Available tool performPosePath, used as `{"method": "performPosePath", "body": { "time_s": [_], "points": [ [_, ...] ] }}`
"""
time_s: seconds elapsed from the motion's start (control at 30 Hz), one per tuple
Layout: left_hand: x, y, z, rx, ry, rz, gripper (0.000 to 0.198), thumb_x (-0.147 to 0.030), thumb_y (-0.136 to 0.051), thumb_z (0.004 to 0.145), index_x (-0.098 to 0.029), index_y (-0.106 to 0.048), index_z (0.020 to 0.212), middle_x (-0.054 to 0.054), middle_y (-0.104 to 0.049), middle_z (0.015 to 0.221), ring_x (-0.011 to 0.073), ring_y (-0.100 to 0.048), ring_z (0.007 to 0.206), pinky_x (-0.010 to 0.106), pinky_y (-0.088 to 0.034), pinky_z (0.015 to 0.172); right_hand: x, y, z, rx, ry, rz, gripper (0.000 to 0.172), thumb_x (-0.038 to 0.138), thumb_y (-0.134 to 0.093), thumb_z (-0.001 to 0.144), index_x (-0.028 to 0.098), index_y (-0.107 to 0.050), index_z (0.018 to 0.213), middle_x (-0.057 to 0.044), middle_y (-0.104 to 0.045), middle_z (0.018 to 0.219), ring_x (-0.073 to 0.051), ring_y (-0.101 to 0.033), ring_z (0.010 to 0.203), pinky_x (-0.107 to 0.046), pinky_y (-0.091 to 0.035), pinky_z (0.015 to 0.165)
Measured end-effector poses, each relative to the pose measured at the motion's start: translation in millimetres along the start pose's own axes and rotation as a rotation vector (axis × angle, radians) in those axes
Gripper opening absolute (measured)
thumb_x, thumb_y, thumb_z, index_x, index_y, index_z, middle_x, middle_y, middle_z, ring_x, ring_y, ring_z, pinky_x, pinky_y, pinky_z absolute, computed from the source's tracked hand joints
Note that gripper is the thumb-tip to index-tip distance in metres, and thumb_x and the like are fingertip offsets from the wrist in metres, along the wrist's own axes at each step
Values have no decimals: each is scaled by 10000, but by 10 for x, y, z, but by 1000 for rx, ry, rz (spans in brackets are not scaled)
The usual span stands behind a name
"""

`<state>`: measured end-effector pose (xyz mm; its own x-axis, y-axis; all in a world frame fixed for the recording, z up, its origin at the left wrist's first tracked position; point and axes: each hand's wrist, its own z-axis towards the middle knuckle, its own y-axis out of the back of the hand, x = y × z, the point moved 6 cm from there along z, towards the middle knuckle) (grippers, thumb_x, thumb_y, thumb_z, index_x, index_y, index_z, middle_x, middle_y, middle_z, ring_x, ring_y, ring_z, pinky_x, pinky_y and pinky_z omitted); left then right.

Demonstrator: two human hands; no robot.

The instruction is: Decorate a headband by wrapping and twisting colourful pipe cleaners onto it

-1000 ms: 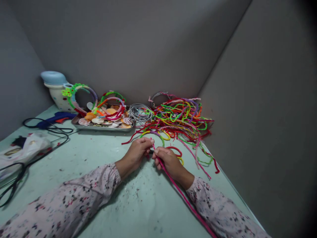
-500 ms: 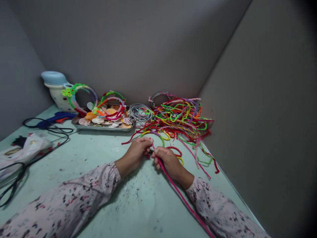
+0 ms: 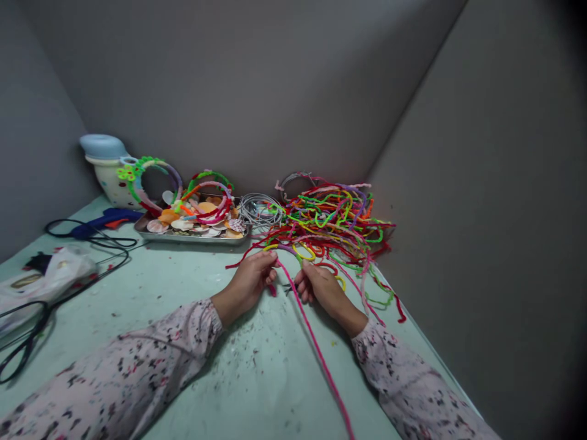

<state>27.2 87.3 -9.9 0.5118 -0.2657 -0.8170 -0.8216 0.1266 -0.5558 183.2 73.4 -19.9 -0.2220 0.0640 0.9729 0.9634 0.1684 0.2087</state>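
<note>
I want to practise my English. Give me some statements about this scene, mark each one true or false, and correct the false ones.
1. The long pink pipe cleaner runs between the left hand and the right hand. True.
2. The black-handled scissors lie beside the right hand. False: they lie at the far left of the table.
3. The seashells lie in a metal tray. True.
4. The blue glue gun sits inside the tray. False: it lies on the table, left of the tray.
</note>
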Motion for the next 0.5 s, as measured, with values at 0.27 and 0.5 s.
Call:
{"method": "performPosePath", "body": {
  "time_s": [0.27, 0.5],
  "points": [
    [-6, -22, -26, 17, -22, 65, 250, -289, -748, 712, -144, -550, 758, -59, -495, 617, 41, -460, 430, 143, -341, 354, 78, 354, 75, -224, 154, -109, 461, 582, -475, 875, 165, -621, 743, 5, -598, 617, -93, -521, 461, -213, -392, 449],
    [32, -31, -26, 49, -27, 153, 243, -313, -737, 738, -140, -571, 779, -56, -498, 601, 37, -458, 435, 143, -340, 387, 194, -183, -103, 128, 103, 41, 390, 505, -517, 878, 174, -558, 675, 41, -521, 502, -77, -440, 428, -201, -324, 435]
  ]
}}
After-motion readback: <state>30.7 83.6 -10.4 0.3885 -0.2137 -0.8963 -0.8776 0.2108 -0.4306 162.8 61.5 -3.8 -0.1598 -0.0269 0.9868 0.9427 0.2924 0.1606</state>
